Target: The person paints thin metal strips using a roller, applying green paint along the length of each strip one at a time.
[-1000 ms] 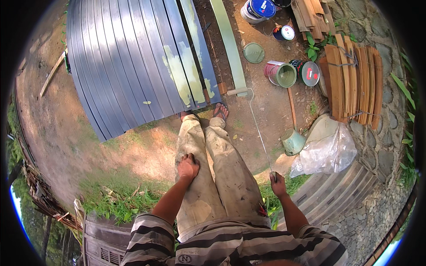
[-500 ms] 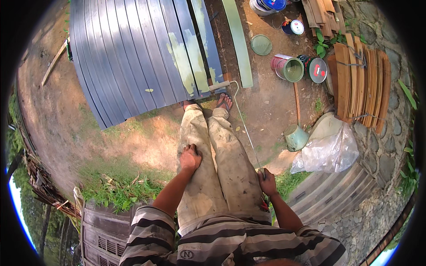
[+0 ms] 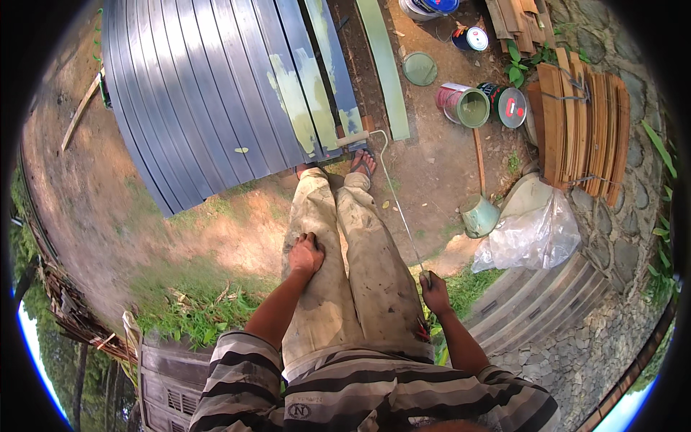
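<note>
My right hand point(image 3: 434, 294) is closed round the grip of a long-handled paint roller point(image 3: 398, 193), low at my right hip. The roller's pale sleeve point(image 3: 353, 139) lies at the near end of a row of dark blue-grey boards point(image 3: 209, 101), just beyond my sandalled feet. Patches of pale green paint point(image 3: 301, 97) cover part of the right-hand boards. Against my left thigh rests my left hand point(image 3: 306, 255), its fingers curled over the stained beige trousers point(image 3: 317, 317); whether they pinch anything is hidden.
One pale green board point(image 3: 384, 72) lies apart on the right. Beyond it are an open paint can point(image 3: 473, 108), a dark can point(image 3: 512, 108), a round lid point(image 3: 419, 68), a tipped bucket point(image 3: 480, 216), clear plastic sheeting point(image 3: 529, 234) and bundled wood strips point(image 3: 586, 129) beside a stone wall.
The view has shifted slightly, so the boards and cans sit a little farther left. Both hands keep their places, and the roller sleeve stays at the boards' near end.
</note>
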`<state>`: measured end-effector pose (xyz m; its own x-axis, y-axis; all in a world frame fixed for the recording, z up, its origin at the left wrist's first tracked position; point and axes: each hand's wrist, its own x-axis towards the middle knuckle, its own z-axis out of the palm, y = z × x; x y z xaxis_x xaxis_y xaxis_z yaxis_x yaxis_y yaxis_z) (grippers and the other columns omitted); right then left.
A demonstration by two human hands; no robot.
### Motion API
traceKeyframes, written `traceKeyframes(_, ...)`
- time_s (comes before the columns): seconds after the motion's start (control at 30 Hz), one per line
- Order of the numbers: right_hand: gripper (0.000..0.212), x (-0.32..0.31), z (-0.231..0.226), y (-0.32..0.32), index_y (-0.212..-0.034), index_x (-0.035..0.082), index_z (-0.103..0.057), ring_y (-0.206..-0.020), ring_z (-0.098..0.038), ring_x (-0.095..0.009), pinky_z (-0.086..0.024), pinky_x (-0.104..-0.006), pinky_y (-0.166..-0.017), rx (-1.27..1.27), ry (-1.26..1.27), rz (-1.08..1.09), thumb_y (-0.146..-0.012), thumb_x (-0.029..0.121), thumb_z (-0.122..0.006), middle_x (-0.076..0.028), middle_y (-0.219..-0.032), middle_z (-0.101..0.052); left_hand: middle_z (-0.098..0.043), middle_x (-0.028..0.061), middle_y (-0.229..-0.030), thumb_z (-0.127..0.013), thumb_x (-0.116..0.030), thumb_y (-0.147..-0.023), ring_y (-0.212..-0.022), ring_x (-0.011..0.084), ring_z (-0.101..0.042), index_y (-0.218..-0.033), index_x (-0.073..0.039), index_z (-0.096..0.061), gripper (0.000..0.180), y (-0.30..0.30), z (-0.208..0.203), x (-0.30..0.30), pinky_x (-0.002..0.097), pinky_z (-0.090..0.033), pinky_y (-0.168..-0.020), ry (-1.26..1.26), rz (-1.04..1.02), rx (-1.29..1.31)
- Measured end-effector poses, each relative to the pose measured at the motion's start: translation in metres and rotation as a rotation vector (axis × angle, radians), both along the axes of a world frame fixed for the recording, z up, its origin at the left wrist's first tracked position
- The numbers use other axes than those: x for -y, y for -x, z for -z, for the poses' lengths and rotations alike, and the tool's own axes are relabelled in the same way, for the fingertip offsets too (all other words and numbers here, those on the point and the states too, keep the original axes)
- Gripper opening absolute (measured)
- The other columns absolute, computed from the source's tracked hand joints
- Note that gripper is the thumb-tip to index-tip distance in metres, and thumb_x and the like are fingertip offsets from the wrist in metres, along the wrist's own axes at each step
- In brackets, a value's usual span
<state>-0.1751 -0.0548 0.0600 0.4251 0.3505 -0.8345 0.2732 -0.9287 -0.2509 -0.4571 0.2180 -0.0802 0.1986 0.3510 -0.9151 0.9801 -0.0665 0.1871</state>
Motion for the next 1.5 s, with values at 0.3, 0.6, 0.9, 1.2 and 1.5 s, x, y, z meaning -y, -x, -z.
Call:
traceKeyframes(0.3, 0.032, -0.031, -0.008, 0.013, -0.101, 0.006, -0.058, -0.069, -0.067, -0.047, -0.050, -0.0560, -0.059, 0.283, 0.111, -0.191, -0.101, 0.037, -0.067, -0.023, -0.073, -0.067, -0.064, 0.0152, -0.133, -0.061, -0.036, -0.092, -0.129, 0.0360, -0.057, -0.123, -0.011, -0.064, 0.040, 0.005, 0.001, -0.010, 0.0487, -0.048, -0.107, -0.007, 0.013, -0.002)
traceKeyframes(0.6, 0.025, -0.011, 0.009, -0.001, -0.104, 0.012, -0.058, -0.079, -0.069, -0.040, -0.053, -0.0523, -0.062, 0.426, 0.089, -0.374, -0.098, 0.035, -0.068, -0.012, -0.092, -0.067, -0.063, 0.0159, -0.133, -0.061, -0.036, -0.092, -0.131, 0.0362, -0.056, -0.124, -0.010, -0.064, 0.041, 0.006, 0.003, -0.010, 0.0490, -0.048, -0.108, 0.013, -0.001, 0.008)
traceKeyframes(0.9, 0.042, -0.004, 0.024, -0.007, -0.106, 0.002, -0.060, -0.069, -0.065, -0.048, -0.050, -0.0519, -0.062, 0.099, 0.024, -0.144, -0.102, 0.043, -0.063, -0.026, -0.070, -0.061, -0.063, 0.0166, -0.133, -0.060, -0.035, -0.092, -0.130, 0.0368, -0.057, -0.121, -0.009, -0.065, 0.039, 0.004, 0.003, -0.006, 0.0492, -0.049, -0.107, 0.017, -0.011, -0.002)
traceKeyframes(1.2, 0.050, 0.016, -0.003, 0.007, -0.092, -0.002, -0.061, -0.063, -0.052, -0.027, -0.046, -0.0430, -0.066, -0.132, 0.049, 0.159, -0.106, 0.045, -0.058, -0.017, -0.067, -0.055, -0.063, 0.0163, -0.133, -0.060, -0.036, -0.092, -0.128, 0.0372, -0.058, -0.122, -0.010, -0.065, 0.040, 0.001, 0.001, -0.003, 0.0491, -0.049, -0.106, 0.003, -0.011, -0.004)
traceKeyframes(1.5, 0.048, 0.016, 0.039, 0.013, -0.096, -0.003, -0.066, -0.067, -0.059, -0.026, -0.050, -0.0429, -0.069, -0.220, 0.073, 0.216, -0.108, 0.043, -0.056, -0.014, -0.072, -0.063, -0.062, 0.0156, -0.133, -0.059, -0.036, -0.093, -0.130, 0.0356, -0.057, -0.124, -0.012, -0.064, 0.039, 0.000, 0.005, -0.004, 0.0487, -0.049, -0.106, 0.033, 0.026, -0.013)
